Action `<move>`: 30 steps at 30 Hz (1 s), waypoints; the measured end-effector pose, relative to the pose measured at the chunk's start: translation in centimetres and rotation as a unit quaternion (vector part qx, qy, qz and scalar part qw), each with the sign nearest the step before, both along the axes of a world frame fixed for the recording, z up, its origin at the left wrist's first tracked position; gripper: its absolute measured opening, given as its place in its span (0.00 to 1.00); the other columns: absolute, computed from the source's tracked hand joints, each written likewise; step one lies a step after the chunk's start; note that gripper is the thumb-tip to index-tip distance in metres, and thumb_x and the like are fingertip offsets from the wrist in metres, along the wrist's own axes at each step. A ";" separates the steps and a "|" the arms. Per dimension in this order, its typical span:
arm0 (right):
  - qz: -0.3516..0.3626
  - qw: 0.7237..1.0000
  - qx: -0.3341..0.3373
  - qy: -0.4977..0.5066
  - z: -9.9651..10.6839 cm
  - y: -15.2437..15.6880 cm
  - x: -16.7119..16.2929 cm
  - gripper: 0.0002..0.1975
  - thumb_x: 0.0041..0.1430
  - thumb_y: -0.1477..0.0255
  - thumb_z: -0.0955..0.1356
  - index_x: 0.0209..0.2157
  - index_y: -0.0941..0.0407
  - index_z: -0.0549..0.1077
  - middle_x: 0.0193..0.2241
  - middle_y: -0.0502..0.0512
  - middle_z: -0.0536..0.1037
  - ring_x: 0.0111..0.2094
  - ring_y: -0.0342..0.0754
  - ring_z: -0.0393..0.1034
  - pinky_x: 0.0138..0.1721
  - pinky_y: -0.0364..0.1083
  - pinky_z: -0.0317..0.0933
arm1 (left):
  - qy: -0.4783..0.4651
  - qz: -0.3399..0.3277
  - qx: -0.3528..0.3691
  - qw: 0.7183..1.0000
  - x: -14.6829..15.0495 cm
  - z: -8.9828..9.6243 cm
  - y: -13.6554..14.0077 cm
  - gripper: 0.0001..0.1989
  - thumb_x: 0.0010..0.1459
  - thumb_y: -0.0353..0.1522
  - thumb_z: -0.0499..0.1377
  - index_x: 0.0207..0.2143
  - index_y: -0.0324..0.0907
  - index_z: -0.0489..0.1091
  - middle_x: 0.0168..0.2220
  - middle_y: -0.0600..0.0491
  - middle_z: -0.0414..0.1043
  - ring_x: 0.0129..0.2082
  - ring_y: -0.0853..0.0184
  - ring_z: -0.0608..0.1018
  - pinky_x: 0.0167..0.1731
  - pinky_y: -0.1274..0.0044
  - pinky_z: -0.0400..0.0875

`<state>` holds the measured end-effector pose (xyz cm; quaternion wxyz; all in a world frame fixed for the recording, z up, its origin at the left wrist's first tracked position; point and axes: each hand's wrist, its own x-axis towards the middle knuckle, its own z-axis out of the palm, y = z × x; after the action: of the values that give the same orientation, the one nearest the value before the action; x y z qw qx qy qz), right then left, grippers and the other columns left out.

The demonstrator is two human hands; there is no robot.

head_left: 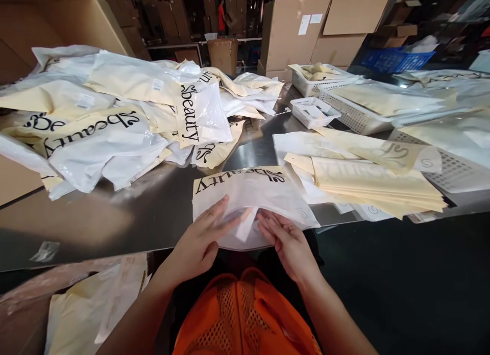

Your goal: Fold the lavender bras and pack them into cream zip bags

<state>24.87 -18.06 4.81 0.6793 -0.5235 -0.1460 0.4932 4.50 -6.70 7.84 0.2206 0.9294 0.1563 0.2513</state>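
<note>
Bag [248, 194] lies mid scene on near edge of counter [161, 222], print at far end, mouth twd body; near lip seems to overhang a bit. L hand [199, 240]: fingers spread, tips over left side of mouth, no grip seen. R hand [289, 243]: fingers bent at right side of mouth; whether they pinch the lip is unclear. Betw. them a white strip [247, 225], blurred, so can't say if paper or peel liner.

Step in hand looks like working the mouth. To do it well, imo: L hand light but flat, just enough to stop bag sliding; too much push prob. drags film & adds wrinkles. R fingers shd take one layer only, not both. Strip best held straight & flat, w/ no fold under the lip. If there's glue there, line edges up b4 pressing, b/c film likely grabs fast & creases. Smooth from centre out to L & R. Max support: more of bag back on counter, as the overhang cd sag or tip.

Elbow room: stack [367, 184] sits just right, so go easy w/ R wrist; pile [126, 84] far left is less of a snag risk.
</note>
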 end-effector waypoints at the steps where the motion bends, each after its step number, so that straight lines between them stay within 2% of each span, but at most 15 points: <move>1: -0.026 0.999 0.008 0.026 -0.1 0.1 0.1 0.24 0.42 0.60 0.77 0.40 0.56 0.75 0.44 0.56 0.79 0.48 0.53 0.74 0.49 0.49 0.69 | -0.050 0.004 -0.005 0.999 -1.1 -0.7 -0.2 0.32 0.54 0.18 0.50 0.58 0.52 0.66 0.68 0.53 0.51 0.64 0.58 0.62 0.61 0.66 0.61; 3: -0.037 0.999 -0.001 0.030 -0.6 -0.5 0.0 0.23 0.41 0.61 0.78 0.39 0.55 0.76 0.48 0.57 0.77 0.55 0.56 0.69 0.56 0.51 0.64 | -0.157 0.073 -0.047 0.984 -3.7 -2.2 -0.4 0.21 0.54 0.23 0.55 0.47 0.50 0.75 0.60 0.51 0.65 0.58 0.57 0.70 0.56 0.65 0.66; 5: -0.045 0.998 -0.033 -0.006 -1.4 -1.8 -0.4 0.23 0.43 0.61 0.77 0.41 0.55 0.76 0.48 0.57 0.78 0.54 0.56 0.69 0.57 0.51 0.63 | -0.205 0.214 -0.145 0.944 -6.0 -4.0 -0.6 0.09 0.55 0.29 0.58 0.36 0.46 0.77 0.45 0.50 0.76 0.45 0.60 0.77 0.46 0.70 0.72; 6: -0.044 0.997 -0.050 -0.031 -1.8 -2.4 -0.8 0.23 0.44 0.60 0.77 0.42 0.54 0.76 0.47 0.56 0.78 0.52 0.55 0.70 0.55 0.50 0.64 | -0.193 0.282 -0.217 0.914 -6.9 -4.7 -0.8 0.06 0.55 0.33 0.59 0.32 0.44 0.76 0.37 0.50 0.76 0.38 0.62 0.77 0.38 0.73 0.74; 8: -0.003 0.994 -0.080 -0.072 -2.5 -3.3 -2.1 0.20 0.48 0.58 0.75 0.40 0.55 0.76 0.38 0.55 0.80 0.42 0.51 0.74 0.46 0.47 0.68 | -0.136 0.348 -0.380 0.846 -7.6 -5.9 -1.3 0.14 0.56 0.41 0.58 0.26 0.41 0.74 0.26 0.51 0.72 0.26 0.65 0.74 0.24 0.78 0.69; 10: 0.105 0.987 -0.097 -0.080 -2.9 -3.4 -4.1 0.17 0.53 0.57 0.72 0.36 0.56 0.77 0.28 0.53 0.78 0.31 0.47 0.72 0.35 0.44 0.66 | -0.082 0.316 -0.531 0.782 -7.2 -6.4 -2.0 0.20 0.55 0.47 0.57 0.24 0.39 0.73 0.21 0.51 0.70 0.21 0.67 0.72 0.17 0.79 0.62; 11: 0.169 0.978 -0.101 -0.068 -2.9 -3.3 -5.2 0.17 0.55 0.56 0.70 0.33 0.57 0.77 0.25 0.51 0.76 0.28 0.45 0.70 0.31 0.42 0.64 | -0.068 0.283 -0.581 0.760 -6.7 -6.5 -2.4 0.22 0.54 0.49 0.57 0.24 0.39 0.73 0.20 0.50 0.70 0.19 0.67 0.71 0.16 0.80 0.60; 13: 0.269 0.957 -0.102 -0.038 -2.9 -3.0 -7.0 0.17 0.57 0.57 0.68 0.29 0.57 0.75 0.23 0.50 0.74 0.24 0.43 0.68 0.27 0.41 0.60 | -0.070 0.243 -0.634 0.731 -5.6 -6.1 -3.0 0.21 0.52 0.49 0.61 0.24 0.38 0.72 0.19 0.51 0.69 0.17 0.69 0.70 0.15 0.81 0.57; 15: 0.311 0.944 -0.102 -0.031 -3.0 -2.7 -7.7 0.18 0.57 0.57 0.66 0.27 0.57 0.73 0.22 0.49 0.74 0.22 0.41 0.67 0.26 0.40 0.58 | -0.118 0.248 -0.649 0.710 -5.0 -5.7 -3.3 0.19 0.48 0.46 0.66 0.22 0.39 0.70 0.19 0.54 0.68 0.17 0.71 0.69 0.14 0.82 0.57; 18: 0.264 0.955 -0.125 -0.050 -3.5 -3.3 -5.8 0.16 0.54 0.59 0.67 0.24 0.58 0.70 0.20 0.49 0.73 0.20 0.40 0.65 0.23 0.40 0.55 | -0.249 0.289 -0.639 0.668 -5.3 -5.6 -2.5 0.19 0.43 0.44 0.70 0.20 0.39 0.68 0.22 0.54 0.71 0.22 0.69 0.73 0.17 0.82 0.67; 20: 0.170 0.972 -0.154 -0.046 -3.9 -4.4 -3.3 0.13 0.49 0.61 0.67 0.24 0.58 0.70 0.19 0.48 0.72 0.19 0.41 0.66 0.21 0.40 0.54 | -0.315 0.289 -0.640 0.638 -5.7 -5.9 -1.4 0.18 0.42 0.42 0.71 0.19 0.40 0.68 0.24 0.54 0.73 0.30 0.65 0.77 0.30 0.76 0.77; 23: 0.019 0.985 -0.167 -0.024 -4.4 -6.1 0.5 0.18 0.48 0.56 0.66 0.28 0.58 0.71 0.20 0.49 0.72 0.20 0.43 0.68 0.18 0.40 0.53 | -0.360 0.250 -0.677 0.592 -5.7 -6.8 -0.8 0.17 0.40 0.43 0.71 0.20 0.40 0.70 0.27 0.53 0.75 0.38 0.60 0.78 0.45 0.65 0.77; 26: -0.053 0.987 -0.148 -0.029 -4.4 -6.7 2.8 0.26 0.50 0.48 0.64 0.28 0.59 0.72 0.20 0.51 0.72 0.19 0.43 0.67 0.17 0.40 0.52 | -0.362 0.234 -0.711 0.555 -4.4 -8.5 -2.7 0.19 0.34 0.43 0.73 0.22 0.41 0.72 0.29 0.50 0.78 0.38 0.56 0.79 0.44 0.64 0.77; 28: -0.049 0.987 -0.143 -0.061 -4.2 -6.4 3.3 0.26 0.49 0.47 0.67 0.25 0.59 0.70 0.18 0.50 0.70 0.17 0.41 0.64 0.17 0.39 0.49 | -0.323 0.239 -0.748 0.528 -2.6 -10.2 -4.8 0.21 0.31 0.43 0.75 0.23 0.42 0.72 0.29 0.50 0.78 0.34 0.57 0.80 0.39 0.67 0.78; 30: -0.019 0.987 -0.135 -0.089 -3.8 -5.8 3.4 0.24 0.47 0.49 0.69 0.23 0.58 0.68 0.15 0.48 0.68 0.15 0.39 0.61 0.17 0.39 0.45 | -0.258 0.250 -0.777 0.517 -0.4 -11.8 -6.5 0.23 0.31 0.44 0.75 0.28 0.43 0.73 0.28 0.49 0.78 0.27 0.60 0.80 0.28 0.73 0.76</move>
<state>28.22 -23.91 0.98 0.5959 -0.6552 -0.1281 0.4464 4.12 -13.23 -3.95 0.8137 0.2054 0.4516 0.3030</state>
